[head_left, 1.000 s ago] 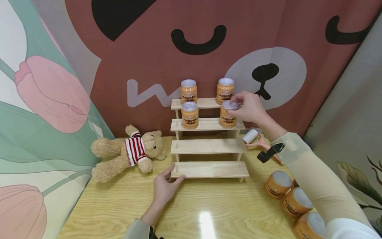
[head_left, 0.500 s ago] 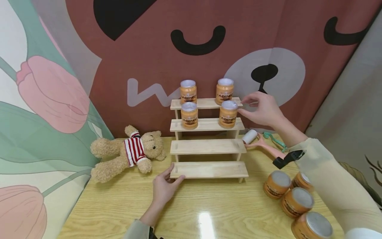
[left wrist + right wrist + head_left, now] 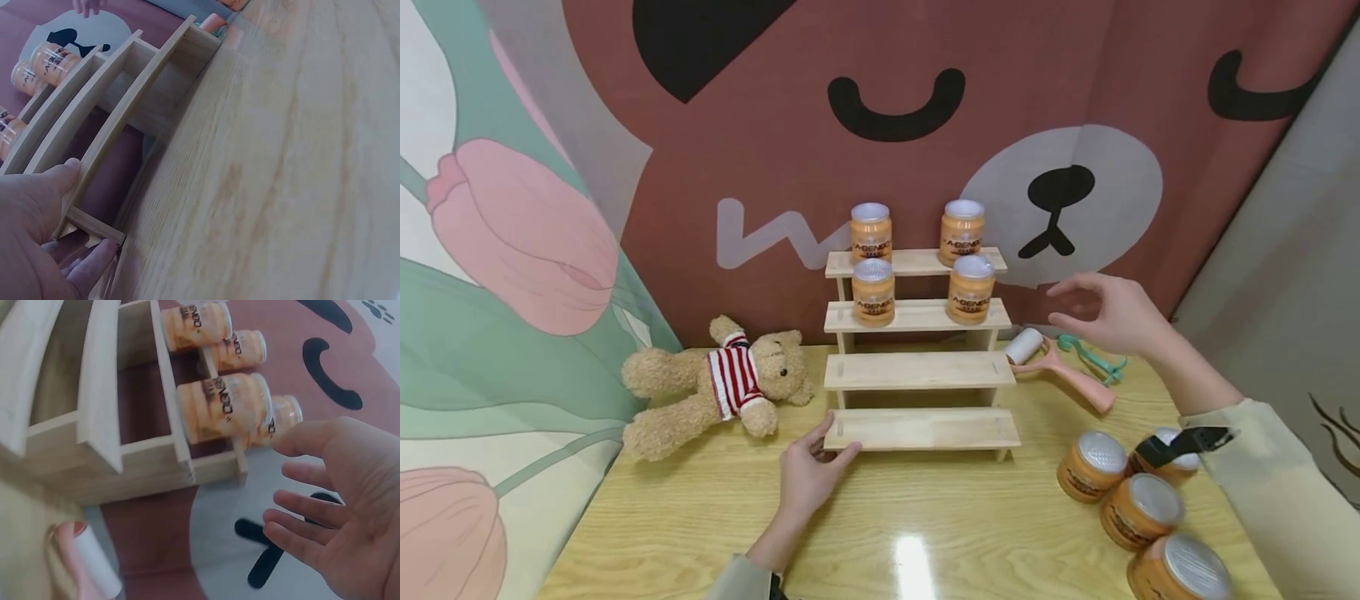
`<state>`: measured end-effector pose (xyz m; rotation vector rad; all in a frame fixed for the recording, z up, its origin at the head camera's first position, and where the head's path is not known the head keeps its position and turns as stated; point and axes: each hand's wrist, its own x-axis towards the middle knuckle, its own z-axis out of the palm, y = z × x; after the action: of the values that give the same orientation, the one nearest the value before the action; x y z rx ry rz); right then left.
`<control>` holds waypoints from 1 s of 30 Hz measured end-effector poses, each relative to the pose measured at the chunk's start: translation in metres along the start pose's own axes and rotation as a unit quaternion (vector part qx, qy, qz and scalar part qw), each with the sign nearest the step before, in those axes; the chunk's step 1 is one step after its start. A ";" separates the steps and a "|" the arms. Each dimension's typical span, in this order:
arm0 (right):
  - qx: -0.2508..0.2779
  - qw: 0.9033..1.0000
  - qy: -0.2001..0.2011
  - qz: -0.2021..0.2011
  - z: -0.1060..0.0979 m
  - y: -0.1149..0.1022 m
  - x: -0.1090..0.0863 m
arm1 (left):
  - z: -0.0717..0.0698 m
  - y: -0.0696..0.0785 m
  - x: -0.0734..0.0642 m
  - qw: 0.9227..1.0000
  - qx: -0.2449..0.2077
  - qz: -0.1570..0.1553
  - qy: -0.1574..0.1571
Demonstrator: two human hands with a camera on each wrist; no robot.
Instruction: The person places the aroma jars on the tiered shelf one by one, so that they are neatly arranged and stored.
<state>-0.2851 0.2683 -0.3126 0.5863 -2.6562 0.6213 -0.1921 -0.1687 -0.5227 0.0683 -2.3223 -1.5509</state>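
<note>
A wooden stepped rack (image 3: 919, 369) stands on the table, with two orange jars on its top step and two on the step below. At the lowest step's left end, my left hand (image 3: 808, 479) grips the board; the left wrist view shows the thumb along its front edge and fingers bent round its end. Right of the rack, my right hand (image 3: 1112, 315) hovers in the air, fingers loosely bent, holding nothing. The nearest jar to it is the right one (image 3: 971, 292) on the second step, some way off. In the right wrist view that hand (image 3: 350, 500) has its fingers spread.
Several more orange jars (image 3: 1142, 510) stand at the table's right. A pink lint roller (image 3: 1071, 375) and a green strap-like item (image 3: 1093, 358) lie behind them. On the left lies a teddy bear (image 3: 737, 379) in a striped shirt. A printed curtain hangs behind.
My right hand has let go of the right jar on the second step and drawn back to the right and down. The left hand keeps its place on the rack.
</note>
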 end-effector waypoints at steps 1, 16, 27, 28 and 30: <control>-0.004 1.000 -0.002 -0.010 0.001 0.003 -0.004 | 0.000 0.000 0.000 1.000 0.000 0.001 -0.001; 0.037 0.992 -0.079 -0.091 0.022 0.039 -0.063 | 0.001 -0.003 0.001 1.000 0.002 0.024 0.012; 0.077 0.981 -0.141 -0.107 0.029 0.051 -0.086 | 0.000 -0.003 0.000 1.000 0.009 0.018 0.012; 0.083 0.979 -0.153 -0.106 0.030 0.052 -0.088 | 0.000 -0.003 0.001 1.000 0.009 0.017 0.011; 0.093 0.974 -0.179 -0.101 0.029 0.052 -0.091 | -0.001 -0.002 0.001 1.000 0.010 0.010 0.007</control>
<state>-0.2385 0.3247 -0.3930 1.1001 -2.8279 0.7697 -0.1931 -0.1701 -0.5236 0.0597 -2.3205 -1.5130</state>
